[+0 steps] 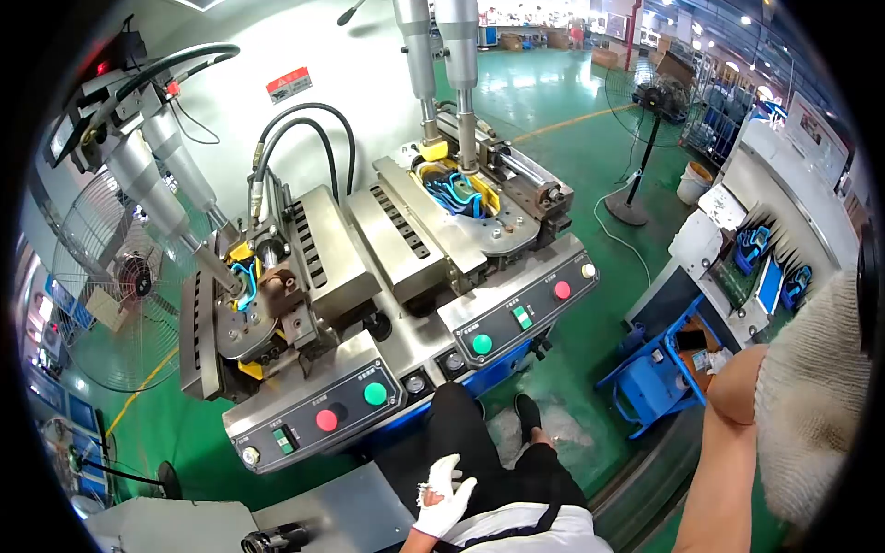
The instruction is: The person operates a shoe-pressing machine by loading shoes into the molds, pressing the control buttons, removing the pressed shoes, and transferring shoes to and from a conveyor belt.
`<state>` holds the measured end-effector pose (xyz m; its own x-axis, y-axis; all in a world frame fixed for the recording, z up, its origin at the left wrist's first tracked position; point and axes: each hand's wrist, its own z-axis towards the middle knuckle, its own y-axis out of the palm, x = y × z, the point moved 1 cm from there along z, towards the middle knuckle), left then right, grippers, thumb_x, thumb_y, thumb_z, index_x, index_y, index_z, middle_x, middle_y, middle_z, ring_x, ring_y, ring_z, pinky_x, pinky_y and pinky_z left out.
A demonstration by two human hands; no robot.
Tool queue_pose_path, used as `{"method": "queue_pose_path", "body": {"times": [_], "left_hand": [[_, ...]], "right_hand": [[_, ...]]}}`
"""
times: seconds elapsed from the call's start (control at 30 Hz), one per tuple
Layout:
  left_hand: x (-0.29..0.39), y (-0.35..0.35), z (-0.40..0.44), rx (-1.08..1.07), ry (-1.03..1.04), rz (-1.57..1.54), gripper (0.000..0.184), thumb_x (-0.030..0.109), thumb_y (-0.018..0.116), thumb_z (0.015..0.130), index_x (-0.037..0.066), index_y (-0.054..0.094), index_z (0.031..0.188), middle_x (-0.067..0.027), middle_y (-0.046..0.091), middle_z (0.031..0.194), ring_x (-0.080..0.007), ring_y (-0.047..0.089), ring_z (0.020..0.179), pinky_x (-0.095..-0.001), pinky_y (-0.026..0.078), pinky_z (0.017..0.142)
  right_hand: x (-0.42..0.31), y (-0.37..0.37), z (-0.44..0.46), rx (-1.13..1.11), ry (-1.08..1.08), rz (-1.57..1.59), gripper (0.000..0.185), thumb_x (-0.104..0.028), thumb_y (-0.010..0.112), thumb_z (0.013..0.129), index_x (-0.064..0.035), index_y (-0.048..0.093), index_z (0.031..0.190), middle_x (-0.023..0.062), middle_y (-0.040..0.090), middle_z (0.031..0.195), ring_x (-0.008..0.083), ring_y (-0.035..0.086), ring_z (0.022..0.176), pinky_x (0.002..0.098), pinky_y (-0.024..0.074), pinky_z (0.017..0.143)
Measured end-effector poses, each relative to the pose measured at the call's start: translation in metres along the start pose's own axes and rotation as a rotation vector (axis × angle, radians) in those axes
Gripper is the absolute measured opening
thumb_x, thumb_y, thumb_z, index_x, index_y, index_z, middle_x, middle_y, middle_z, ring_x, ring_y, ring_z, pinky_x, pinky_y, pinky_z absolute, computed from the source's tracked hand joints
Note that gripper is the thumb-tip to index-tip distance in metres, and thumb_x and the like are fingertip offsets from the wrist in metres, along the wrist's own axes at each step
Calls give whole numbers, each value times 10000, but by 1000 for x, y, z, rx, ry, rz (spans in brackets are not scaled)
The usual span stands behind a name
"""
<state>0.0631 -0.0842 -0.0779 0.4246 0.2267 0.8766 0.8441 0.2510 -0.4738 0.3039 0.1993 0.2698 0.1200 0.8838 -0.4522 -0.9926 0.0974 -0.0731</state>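
Panel (304, 424) lies crosswise, ahead-left of left hand (444, 498), fingers spread; right hand (813, 405) farther off, its fingers I can't make out.

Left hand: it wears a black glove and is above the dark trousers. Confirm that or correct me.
The glove colour is wrong: the head view shows the left hand in a white glove, above the dark trousers.

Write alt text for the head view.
White-gloved left hand, open and apparently empty, over black-trousered legs before a two-station silver metal machine with round green buttons and round red buttons. Pale-gloved right hand, at the right edge, is only partly visible.
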Motion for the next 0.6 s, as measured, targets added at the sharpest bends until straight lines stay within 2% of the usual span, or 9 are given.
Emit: {"method": "queue_pose_path", "body": {"times": [0.13, 0.3, 0.4, 0.43, 0.5, 0.53, 0.6], "left_hand": [[-1, -2, -2, -22, 3, 4, 618, 171, 779, 918, -13, 513, 1446, -203, 530, 1398, -275, 694, 1046, -369, 607, 816], [11, -7, 3, -31, -6, 9, 611, 176, 786, 906, 2, 529, 1432, -207, 560, 1395, -293, 693, 1081, -392, 597, 878], [23, -8, 3, -40, -63, 58, 601, 190, 779, 917, 6, 530, 1433, -222, 588, 1351, -329, 685, 1085, -411, 585, 889], [4, -1, 3, 23, 93, 155, 596, 195, 787, 914, 9, 537, 1422, -232, 596, 1331, -346, 684, 1071, -417, 579, 897], [3, 3, 3, 65, 134, 6, 594, 151, 811, 890, 0, 547, 1400, -236, 587, 1344, -342, 693, 1040, -419, 589, 905], [-11, 8, -8, 43, 1, -70, 602, 136, 818, 881, -8, 546, 1399, -238, 580, 1361, -344, 690, 1056, -420, 590, 919], [-14, 6, -16, 24, 11, -17, 639, 78, 809, 870, -12, 500, 1422, -211, 568, 1384, -298, 718, 1015, -392, 611, 851]], "right_hand": [[-9, -10, -5, -7, 1, -53, 738, -203, 679, 956, 39, 361, 1576, 249, 448, 1576, 339, 572, 1320, 462, 498, 1091], [-16, -37, -19, -12, 39, -144, 737, -213, 672, 965, 42, 353, 1578, 257, 443, 1576, 352, 558, 1334, 472, 484, 1105], [-17, -60, -36, -7, 69, -225, 736, -218, 668, 970, 43, 348, 1579, 262, 439, 1576, 361, 550, 1342, 478, 475, 1113], [-14, -67, -42, -6, 67, -249, 736, -220, 667, 971, 43, 346, 1579, 264, 438, 1576, 363, 547, 1345, 481, 472, 1115], [-11, -73, -50, -5, 68, -285, 736, -224, 664, 975, 44, 343, 1580, 267, 436, 1577, 369, 542, 1350, 485, 466, 1120], [-6, -73, -53, 1, 72, -291, 735, -226, 662, 976, 45, 341, 1580, 269, 435, 1577, 371, 539, 1353, 487, 463, 1123], [-2, -74, -54, -7, 97, -300, 735, -230, 659, 980, 46, 338, 1581, 272, 433, 1577, 377, 533, 1359, 491, 457, 1128]]}}
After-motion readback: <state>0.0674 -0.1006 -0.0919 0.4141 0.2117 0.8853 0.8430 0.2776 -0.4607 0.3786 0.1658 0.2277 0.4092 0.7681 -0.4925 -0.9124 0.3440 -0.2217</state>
